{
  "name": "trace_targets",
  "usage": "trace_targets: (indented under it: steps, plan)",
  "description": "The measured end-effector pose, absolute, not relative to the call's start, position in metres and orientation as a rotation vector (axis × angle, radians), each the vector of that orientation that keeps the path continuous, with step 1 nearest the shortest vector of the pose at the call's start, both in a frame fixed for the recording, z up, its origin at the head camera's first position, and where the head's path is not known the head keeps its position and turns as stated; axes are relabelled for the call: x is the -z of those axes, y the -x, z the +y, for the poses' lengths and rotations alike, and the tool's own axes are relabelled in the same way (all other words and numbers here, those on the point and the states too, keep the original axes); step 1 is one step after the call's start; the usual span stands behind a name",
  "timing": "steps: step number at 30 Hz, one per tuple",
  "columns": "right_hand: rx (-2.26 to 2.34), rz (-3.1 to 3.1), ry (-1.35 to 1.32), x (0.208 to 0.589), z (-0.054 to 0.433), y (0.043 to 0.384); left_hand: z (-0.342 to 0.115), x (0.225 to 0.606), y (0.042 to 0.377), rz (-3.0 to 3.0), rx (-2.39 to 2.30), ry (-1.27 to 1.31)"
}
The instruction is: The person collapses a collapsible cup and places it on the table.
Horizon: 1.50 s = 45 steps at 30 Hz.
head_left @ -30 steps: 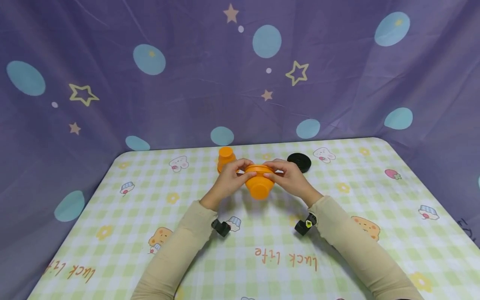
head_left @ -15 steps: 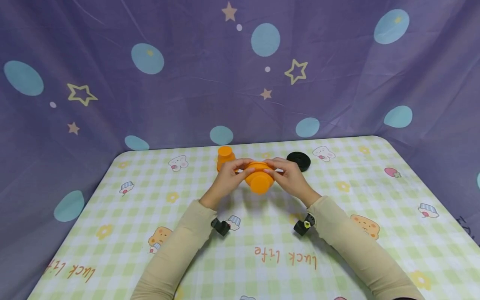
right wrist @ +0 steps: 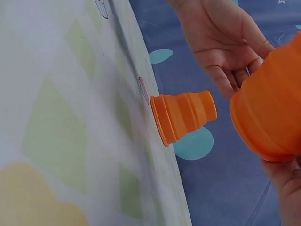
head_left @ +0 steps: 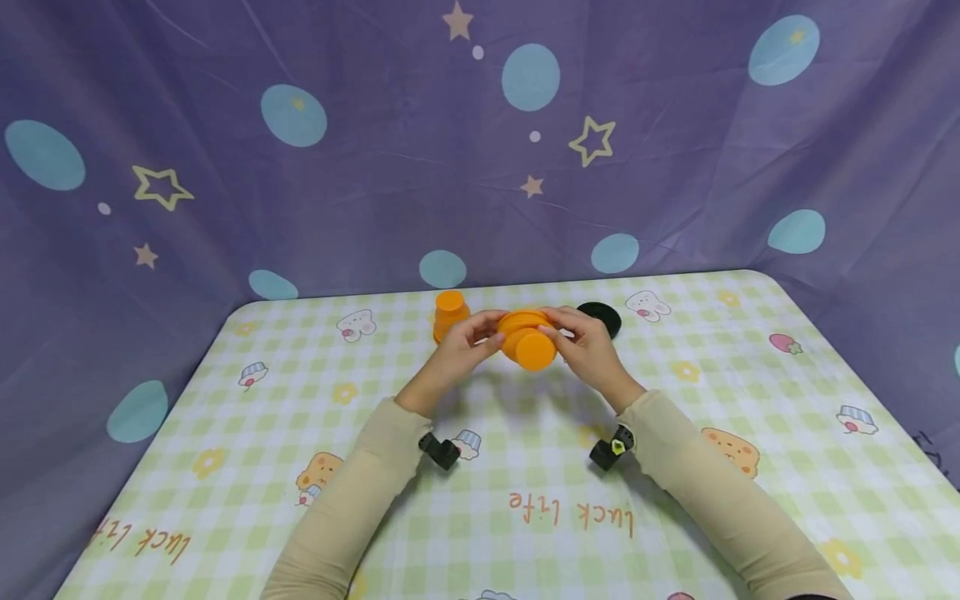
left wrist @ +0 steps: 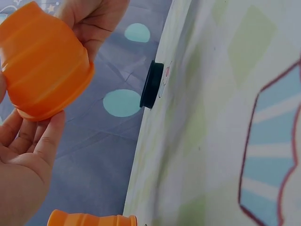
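Observation:
An orange collapsible cup (head_left: 517,342) with stepped rings is held in the air between both hands, its round base turned toward the head camera and to the right. The left hand (head_left: 461,350) pinches its rim from the left. On the other side, the right hand (head_left: 592,350) pinches it between thumb and fingers. In the left wrist view, the ribbed side of this cup (left wrist: 42,61) is seen close up, with fingertips at its rim. A second orange collapsible cup (head_left: 450,312) stands upside down behind the left hand, and the right wrist view shows that cup (right wrist: 183,115) extended.
A round black ringed disc (head_left: 602,318) lies on the table behind the right hand, partly covered by it. A checked cloth (head_left: 480,550) covers the table, and a purple curtain (head_left: 360,208) hangs along its far edge.
The held cup has tilted, turning its base up toward the head camera and then to the right. Both hands have shifted slightly upward with it. The second cup and the disc have stayed put.

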State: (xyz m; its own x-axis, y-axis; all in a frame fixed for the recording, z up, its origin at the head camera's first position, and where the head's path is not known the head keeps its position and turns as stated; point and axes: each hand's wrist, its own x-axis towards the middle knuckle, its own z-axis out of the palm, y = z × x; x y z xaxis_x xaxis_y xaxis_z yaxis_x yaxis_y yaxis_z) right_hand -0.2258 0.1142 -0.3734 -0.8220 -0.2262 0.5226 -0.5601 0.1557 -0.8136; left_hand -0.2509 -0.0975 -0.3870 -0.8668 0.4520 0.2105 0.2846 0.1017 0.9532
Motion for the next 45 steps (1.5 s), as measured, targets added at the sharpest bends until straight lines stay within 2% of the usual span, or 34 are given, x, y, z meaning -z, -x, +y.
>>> trace_targets:
  steps: [10,15,23,29,38,45]
  plan:
    - [-1.748,-2.124,-0.789,0.375,0.110,0.226,-0.095,0.388,0.248,2.316,-1.899,-0.774]
    - [-1.781,-2.150,-0.784,0.383,0.110,0.232,-0.095,0.389,0.249,2.403,-1.906,-0.692]
    - [-1.908,-2.264,-0.856,0.399,0.119,0.245,-0.096,0.360,0.231,2.454,-1.855,-0.650]
    - [-1.877,-2.404,-0.889,0.393,0.120,0.245,-0.095,0.372,0.237,2.487,-1.771,-0.765]
    - [-1.829,-2.534,-0.946,0.364,0.110,0.231,-0.097,0.392,0.248,2.515,-1.842,-0.703]
    - [-1.840,-2.605,-0.963,0.383,0.108,0.246,-0.095,0.392,0.246,2.499,-1.821,-0.765]
